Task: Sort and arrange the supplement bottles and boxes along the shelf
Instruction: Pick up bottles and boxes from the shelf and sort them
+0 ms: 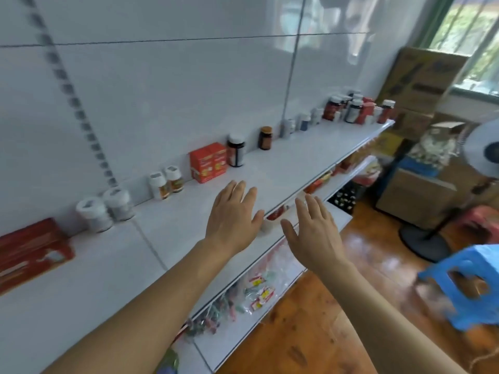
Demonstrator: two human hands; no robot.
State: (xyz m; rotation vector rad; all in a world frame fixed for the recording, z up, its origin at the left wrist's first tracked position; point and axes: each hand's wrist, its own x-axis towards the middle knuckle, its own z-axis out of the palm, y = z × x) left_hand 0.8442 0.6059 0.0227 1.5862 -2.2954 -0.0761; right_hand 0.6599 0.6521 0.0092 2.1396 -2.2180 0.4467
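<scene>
Left hand [233,211]: empty, fingers straight and spread, palm down over the front half of the white shelf [310,155], contact with the surface not determinable. Right hand [314,228]: likewise empty and flat-fingered, at 3 o'clock of the left, held out past the shelf's front edge above the lower tiers. Nearest stock, at 12 o'clock of the left hand against the back wall: pair of red boxes [208,161], standing side by side and touching. Just beside them at 2 o'clock: dark bottle with white cap [236,150]; further along, apart from it, amber bottle [265,138]. At 10 o'clock of the left hand: two small white bottles with orange labels [166,182], touching; beyond them, two larger white-capped jars [105,207]; at 9 o'clock, near the frame edge, a flat red pack [32,249], lying down. At 2 o'clock, far end of the shelf: unsorted cluster of bottles and boxes [356,107], crowded together; a short row of small bottles [303,122] leads toward it. Step in hand, as judged: between placements, hands reaching toward the next item, near half of the shelf already spaced in like pairs. Next move likely calls for travel to the far cluster, one item gripped upright and carried to a gap along the wall. Off-shelf: packets on the lower shelf [253,292], cardboard cartons [424,76], fan [483,149], blue stool [467,282].
</scene>
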